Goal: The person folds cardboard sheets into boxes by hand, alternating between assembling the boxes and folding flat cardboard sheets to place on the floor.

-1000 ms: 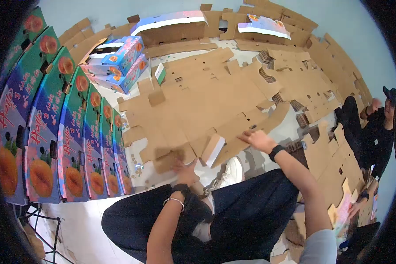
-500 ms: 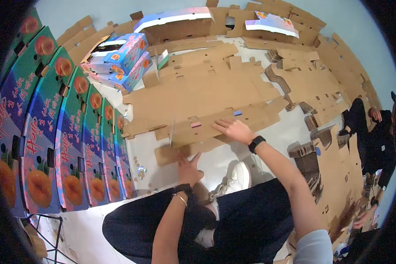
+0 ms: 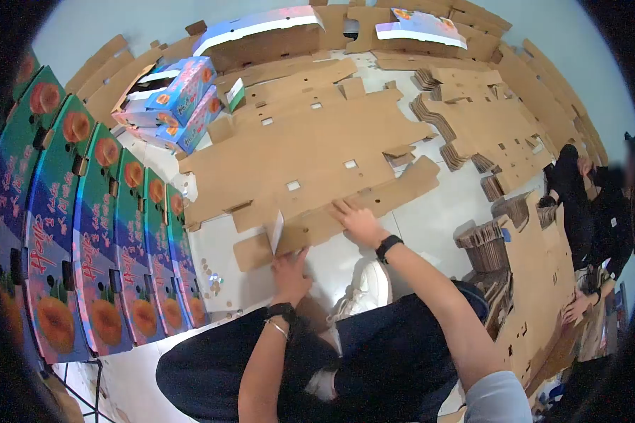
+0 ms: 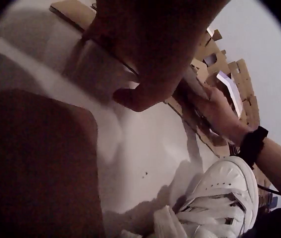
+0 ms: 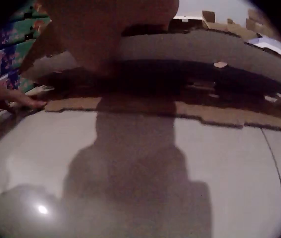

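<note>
A large unfolded cardboard sheet (image 3: 296, 151) lies brown side up on the floor, with a long narrow strip (image 3: 395, 197) along its near side. My right hand (image 3: 360, 225) touches this strip with extended fingers. At its near left edge, my left hand (image 3: 291, 278) rests its fingertips, thumb spread. Between the hands and slightly left, a small white-faced flap (image 3: 278, 233) stands upright. In the left wrist view my left hand (image 4: 145, 54) is dark and near, my right hand (image 4: 222, 115) beyond it. My right hand (image 5: 96, 34) hides part of the board in the right wrist view.
Printed fruit boxes (image 3: 56, 268) line the left; two more boxes (image 3: 183, 92) are stacked behind. Stacked cardboard (image 3: 473, 113) lies right. A white shoe (image 3: 368, 290) is just below my right hand. Another person (image 3: 603, 211) sits at the far right.
My right hand has moved left along the near strip. The small upright flap has swung to a steeper stance, and the strip's folds have shifted. My left hand now reaches the strip's edge.
</note>
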Tool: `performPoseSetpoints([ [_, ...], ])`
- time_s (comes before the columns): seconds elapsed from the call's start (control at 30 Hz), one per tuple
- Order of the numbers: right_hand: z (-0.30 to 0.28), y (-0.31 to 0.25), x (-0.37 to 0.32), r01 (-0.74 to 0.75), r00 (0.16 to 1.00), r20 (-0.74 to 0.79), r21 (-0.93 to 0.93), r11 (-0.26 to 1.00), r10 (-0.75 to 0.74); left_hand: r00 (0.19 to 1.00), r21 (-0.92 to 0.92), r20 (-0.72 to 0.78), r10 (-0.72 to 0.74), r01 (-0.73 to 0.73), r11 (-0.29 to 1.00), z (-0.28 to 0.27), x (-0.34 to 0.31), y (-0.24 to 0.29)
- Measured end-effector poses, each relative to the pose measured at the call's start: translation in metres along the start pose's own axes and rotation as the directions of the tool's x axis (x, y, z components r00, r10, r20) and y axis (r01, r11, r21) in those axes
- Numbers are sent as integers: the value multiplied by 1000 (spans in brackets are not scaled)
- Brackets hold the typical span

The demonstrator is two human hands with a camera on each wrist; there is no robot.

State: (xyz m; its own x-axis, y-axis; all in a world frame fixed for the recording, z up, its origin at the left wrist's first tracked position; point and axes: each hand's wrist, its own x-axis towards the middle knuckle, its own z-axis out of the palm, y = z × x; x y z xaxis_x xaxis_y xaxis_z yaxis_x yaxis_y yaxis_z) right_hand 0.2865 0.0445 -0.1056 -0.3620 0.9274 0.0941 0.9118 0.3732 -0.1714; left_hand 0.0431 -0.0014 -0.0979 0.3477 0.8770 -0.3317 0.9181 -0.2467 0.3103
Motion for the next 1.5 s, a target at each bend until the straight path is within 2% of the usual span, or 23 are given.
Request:
performPoseSetpoints([
  [0.07,8,-1,-7,3,999,-53,20,1000,-2,1000,-15,24,-4,4,1000,0,6,-3],
  [0.13,10,-1,-8,29,992,-126,87,996,-18,908,-139,374,-188,255,957,-30,17,9],
  [0.17,11,-3,-8,24,992,-126,87,996,-13,908,-137,376,-185,252,958,-47,11,22],
  [0.23,9,-7,-3,-35,996,-80,24,999,37,990,-306,105,-99,126,944,-76,-2,49],
  [0.27,4,-6,0,-37,996,-79,23,999,38,990,-307,105,-97,125,944,-66,1,43],
  [0.3,-11,-6,5,-74,997,-20,64,995,75,980,-117,-197,-1,-22,993,-47,7,30],
  [0.33,-19,-5,9,-111,993,43,101,989,107,877,110,-458,145,-106,988,-44,8,24],
  [0.37,-21,-4,8,-108,993,53,99,989,103,880,101,-455,137,-102,990,-41,5,16],
  [0.43,-23,4,-4,-196,980,23,260,945,197,887,149,-459,-55,138,979,-52,-6,11],
  [0.47,-13,10,-15,-196,980,26,257,946,196,887,144,-458,-58,138,980,-46,-7,-3],
  [0.53,16,28,-32,-66,995,-70,135,989,76,933,267,-241,-268,329,906,-25,1,-40],
  [0.63,6,40,-26,-34,998,61,189,981,23,920,242,-269,-283,350,905,-14,11,-72],
  [0.7,-6,51,-20,-22,991,137,210,977,-7,939,223,-302,-168,241,945,-19,20,-80],
  [0.73,-16,56,-18,-84,979,196,152,985,53,941,206,-333,-54,129,970,-24,25,-79],
  [0.77,-22,59,-18,-142,960,255,92,986,115,943,203,-328,-55,128,971,-29,29,-79],
  [0.83,-14,65,-24,-182,962,232,163,970,141,982,169,-185,20,12,985,-44,32,-74],
  [1.03,-20,69,-37,-210,961,221,176,962,169,984,295,-111,142,-104,950,-41,36,-75],
  [1.07,-18,67,-39,-174,967,211,138,975,142,983,294,-118,142,-102,950,-38,38,-79],
  [1.13,16,74,-46,-121,983,149,62,991,111,994,328,70,83,-101,939,-45,30,-71],
  [1.2,22,57,-49,-64,994,83,-16,998,65,994,377,59,87,-102,920,-37,24,-67],
  [1.27,-2,20,-53,-217,954,145,-273,937,263,993,431,52,109,-121,894,-36,19,-56],
  [1.3,-2,18,-53,-203,966,96,-299,933,241,997,404,26,77,-81,911,-38,15,-50],
  [1.5,-44,-3,-53,-186,957,196,-156,970,215,995,414,-97,-9,49,909,-14,17,-50],
])
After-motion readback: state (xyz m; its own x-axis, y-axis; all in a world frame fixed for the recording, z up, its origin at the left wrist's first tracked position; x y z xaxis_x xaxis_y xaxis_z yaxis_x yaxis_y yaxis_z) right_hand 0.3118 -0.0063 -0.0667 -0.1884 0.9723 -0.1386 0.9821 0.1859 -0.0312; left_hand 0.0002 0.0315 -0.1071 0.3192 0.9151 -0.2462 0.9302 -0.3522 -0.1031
